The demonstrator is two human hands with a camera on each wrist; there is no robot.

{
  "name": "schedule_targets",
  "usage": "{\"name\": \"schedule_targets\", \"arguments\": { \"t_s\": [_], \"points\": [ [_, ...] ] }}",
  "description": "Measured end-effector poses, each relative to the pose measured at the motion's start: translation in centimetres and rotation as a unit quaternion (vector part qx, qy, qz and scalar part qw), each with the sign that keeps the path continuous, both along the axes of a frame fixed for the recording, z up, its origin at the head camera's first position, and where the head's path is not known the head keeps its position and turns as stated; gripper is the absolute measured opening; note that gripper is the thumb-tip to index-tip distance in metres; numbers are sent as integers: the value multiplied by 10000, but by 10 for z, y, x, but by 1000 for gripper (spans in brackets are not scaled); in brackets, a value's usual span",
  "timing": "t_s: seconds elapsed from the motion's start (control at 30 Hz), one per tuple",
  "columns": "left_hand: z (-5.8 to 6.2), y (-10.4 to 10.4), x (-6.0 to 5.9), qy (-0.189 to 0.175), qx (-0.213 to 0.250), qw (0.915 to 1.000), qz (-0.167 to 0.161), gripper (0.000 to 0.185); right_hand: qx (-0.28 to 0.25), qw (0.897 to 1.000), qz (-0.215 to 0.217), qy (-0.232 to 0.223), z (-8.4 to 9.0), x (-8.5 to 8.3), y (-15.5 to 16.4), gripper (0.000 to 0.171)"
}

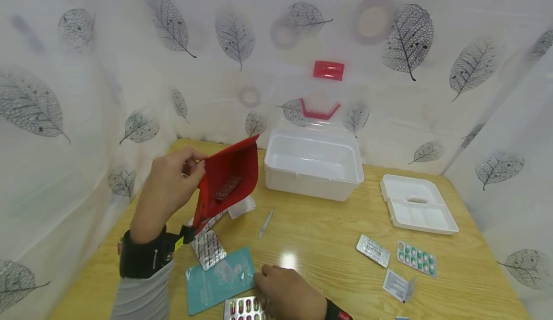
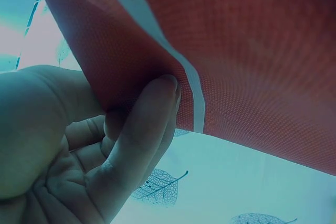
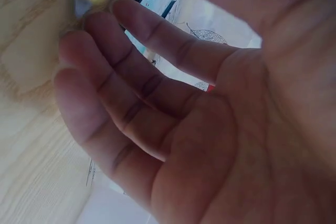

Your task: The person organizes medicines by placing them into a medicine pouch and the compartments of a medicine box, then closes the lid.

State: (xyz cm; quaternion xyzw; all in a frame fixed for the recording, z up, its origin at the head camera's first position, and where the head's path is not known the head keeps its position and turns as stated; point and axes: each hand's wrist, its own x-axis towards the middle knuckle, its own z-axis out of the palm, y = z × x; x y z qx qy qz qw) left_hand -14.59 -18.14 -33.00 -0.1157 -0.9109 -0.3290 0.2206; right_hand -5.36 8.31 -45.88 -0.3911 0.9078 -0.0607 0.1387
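In the head view my left hand (image 1: 173, 181) holds up a red fabric pouch (image 1: 248, 166), pinching its edge between thumb and fingers. The pouch mouth gapes, and a blister strip (image 1: 228, 188) shows inside. The left wrist view has the pouch's red weave (image 2: 252, 77) with a pale stripe close up. Low on the table, my right hand (image 1: 291, 291) is at the right edge of a blister pack of red-and-yellow capsules (image 1: 244, 306), partly covering it. In the right wrist view its fingers (image 3: 131, 98) are loosely bent, with the capsules by the thumb. A teal packet (image 1: 220, 281) lies just behind.
Silver blister packs (image 1: 209, 249) lie beneath the pouch, tweezers (image 1: 266, 223) right of it. A white box (image 1: 313, 166) stands at the back, a white tray (image 1: 419, 205) right. Front right are a silver blister (image 1: 373, 250), green capsules (image 1: 416, 258) and a small printed packet (image 1: 396, 285).
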Motion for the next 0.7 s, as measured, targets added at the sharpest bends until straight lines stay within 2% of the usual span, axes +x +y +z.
{"name": "schedule_targets", "arguments": {
  "t_s": [0.13, 0.3, 0.37, 0.57, 0.7],
  "points": [
    [-1, 2, -1, -19, -29, 10000, -39, 14, -178, 9995, 87, 228, -2, 1, 2, 30],
    [-2, 3, -2, 22, -85, 9999, -107, 13, -278, 9963, 131, 809, -4, 1, 4, 35],
    [-2, 3, -3, 82, -143, 9998, -122, 13, -308, 9953, 77, 911, -3, 1, 4, 38],
    [-1, 2, -2, 76, -194, 9997, -151, 14, -208, 9983, -151, 521, 2, 1, 3, 42],
    [0, 2, -1, 28, -160, 9998, -149, 15, -85, 9991, -97, 408, 3, -1, 2, 42]
  ]
}}
